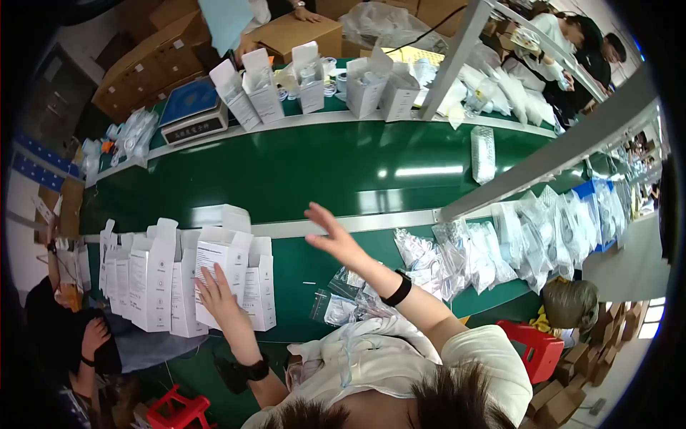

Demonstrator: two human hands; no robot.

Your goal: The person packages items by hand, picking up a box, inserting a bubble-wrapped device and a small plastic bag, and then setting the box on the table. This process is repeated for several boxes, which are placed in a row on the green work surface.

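Note:
My left hand (221, 299) lies with spread fingers against the front of a white carton (216, 252) whose top flaps stand up. More open white cartons (151, 286) stand upright in a tight row to its left, and another carton (259, 293) is just right of it. My right hand (333, 237) is raised near the pale rail (300, 228), fingers apart and nothing in them. Below that hand, small clear zip bags (340, 309) with parts inside lie on the green bench (289, 275).
Beyond the rail runs a shiny green conveyor (286, 164), with a bubble-wrapped packet (483, 154) on it. Filled plastic bags (486, 250) line the bench at right, under a slanting metal post (543, 157). Across stand white boxes (309, 79) and a blue-topped scale (191, 107); people work around.

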